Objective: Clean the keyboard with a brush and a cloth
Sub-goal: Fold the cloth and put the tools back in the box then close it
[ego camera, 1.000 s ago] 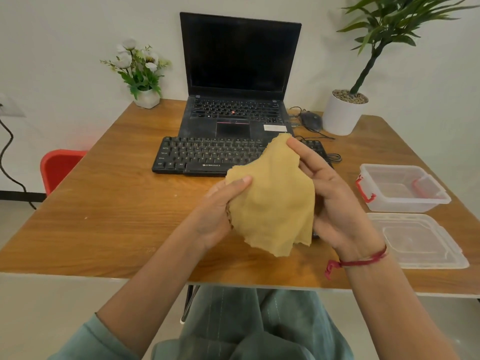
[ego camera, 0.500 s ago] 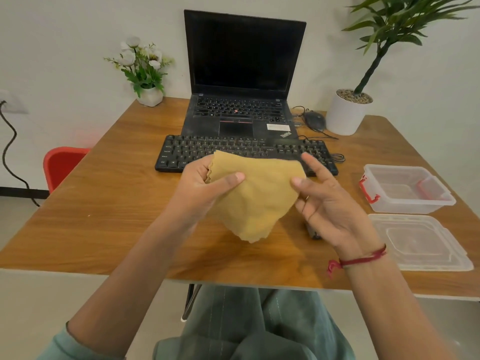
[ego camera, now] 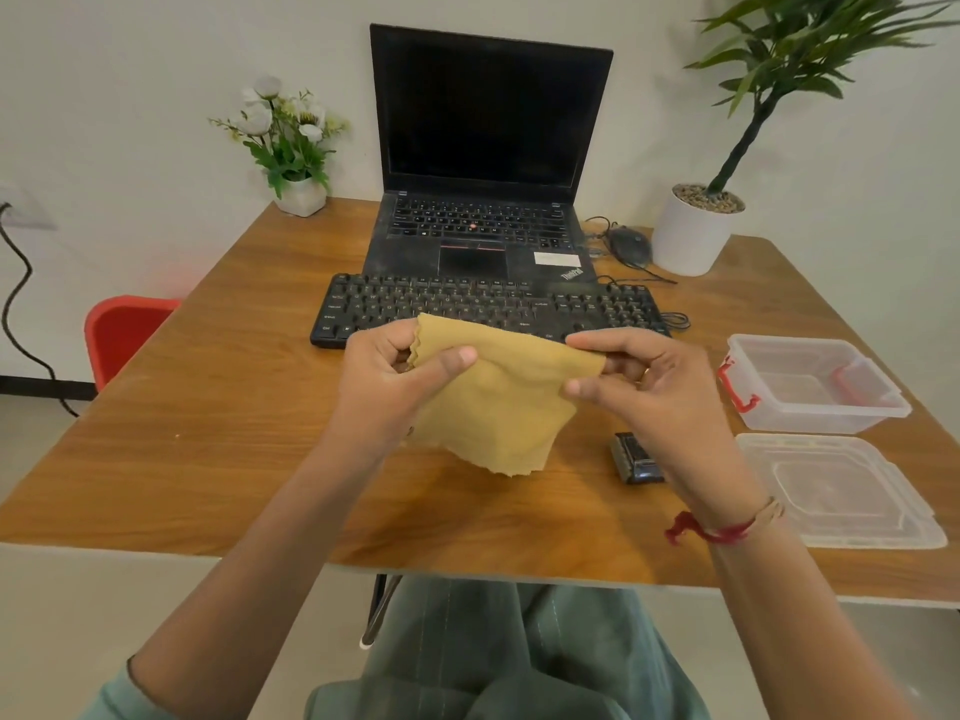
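A mustard-yellow cloth (ego camera: 498, 402) hangs above the wooden table (ego camera: 208, 433), stretched between both hands. My left hand (ego camera: 384, 381) pinches its upper left corner. My right hand (ego camera: 654, 387) pinches its upper right edge between thumb and fingers. Just beyond the hands lies the black external keyboard (ego camera: 467, 304), its front edge partly hidden by the cloth. A small dark object, possibly the brush (ego camera: 634, 457), lies on the table under my right wrist.
An open black laptop (ego camera: 488, 148) stands behind the keyboard, with a mouse (ego camera: 629, 245) and cable to its right. A clear plastic box (ego camera: 810, 381) and its lid (ego camera: 841, 491) sit at the right. A flower pot (ego camera: 296, 148), a potted plant (ego camera: 696, 231) and a red chair (ego camera: 124, 330) surround them.
The cloth went from bunched between the hands to spread out wide. My right hand has closed on its right edge, and both hands have moved slightly towards the keyboard.
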Demonstrator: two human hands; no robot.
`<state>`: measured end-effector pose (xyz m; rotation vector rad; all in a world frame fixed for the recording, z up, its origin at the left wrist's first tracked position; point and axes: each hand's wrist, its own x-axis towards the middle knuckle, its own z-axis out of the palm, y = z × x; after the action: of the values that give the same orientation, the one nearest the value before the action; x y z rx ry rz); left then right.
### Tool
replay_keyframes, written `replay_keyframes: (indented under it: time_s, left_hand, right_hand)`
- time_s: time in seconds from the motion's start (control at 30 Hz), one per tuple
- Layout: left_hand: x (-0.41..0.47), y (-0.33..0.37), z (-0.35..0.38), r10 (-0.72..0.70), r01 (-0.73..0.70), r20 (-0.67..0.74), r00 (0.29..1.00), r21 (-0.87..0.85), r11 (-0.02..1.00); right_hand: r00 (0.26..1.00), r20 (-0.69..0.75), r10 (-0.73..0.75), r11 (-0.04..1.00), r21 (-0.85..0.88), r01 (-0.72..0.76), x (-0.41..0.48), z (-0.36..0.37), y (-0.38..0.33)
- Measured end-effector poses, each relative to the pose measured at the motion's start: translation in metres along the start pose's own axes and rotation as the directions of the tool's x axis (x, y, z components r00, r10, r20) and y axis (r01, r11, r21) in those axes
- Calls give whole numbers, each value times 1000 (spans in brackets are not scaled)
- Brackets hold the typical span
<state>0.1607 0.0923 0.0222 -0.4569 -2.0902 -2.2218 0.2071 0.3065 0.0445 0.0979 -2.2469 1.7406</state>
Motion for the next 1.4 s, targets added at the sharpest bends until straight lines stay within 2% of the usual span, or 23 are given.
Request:
replay_keyframes:
  time_s: [0.13,0.23,0.3,0.4,0.47,0.57,0.7,0.83,0.9,1.0,1.07,1.13,1.2,1.27,1.33,1.4]
  left_hand:
    - [4,-3,2,137,-130,-50,989,122,984]
    - [7,-7,5,262,-220,-119,958,282,934]
    - [10,-5,8,299,-254,-117,947,295,921]
    - [11,-1,16,246,-241,-57,968,83,967]
    - [11,1,22,238,-238,-44,970,0,971]
    - [14,-2,29,214,-214,-57,975,12,977]
    - [19,-9,41,117,-113,-104,988,43,993]
    - [17,-13,61,-38,37,-32,999,-26,999]
    - [17,-15,71,-117,118,23,993,-47,992]
    - [17,-21,80,-189,191,100,977,-9,982]
    - [17,-24,88,-211,210,155,965,24,977]
    - [20,-24,99,-232,227,202,952,44,973]
    - [25,-22,112,-225,222,235,946,39,974]
    - [32,-17,128,-216,216,246,945,27,976]
    - [41,-17,146,-202,199,250,947,38,979]
    - [52,-19,168,-168,154,255,952,76,985]
  right_hand:
    - [990,45,-132,931,-338,139,7,-7,-3]
    - [981,49,-187,902,-387,191,10,-11,-7]
    - [985,19,-171,931,-325,168,11,-13,-9]
    - [994,10,-111,982,-150,111,12,-15,-10]
    - [995,16,-94,987,-131,95,12,-17,-8]
    - [995,-22,-94,989,-120,91,11,-20,-4]
    - [988,-135,-74,996,-69,65,11,-18,7]
    - [958,-285,43,999,30,-36,10,-12,21]
    - [958,-250,141,987,110,-117,9,-14,21]
    - [944,-48,326,912,279,-301,3,-28,23]
    - [938,9,347,916,211,-341,-1,-41,30]
    - [946,-36,322,944,91,-318,-3,-54,33]
    - [925,-152,349,933,151,-327,0,-74,35]
    - [862,-265,432,893,260,-368,5,-101,36]
    - [827,-275,490,857,323,-401,9,-125,35]
    - [835,-278,474,865,324,-383,12,-146,36]
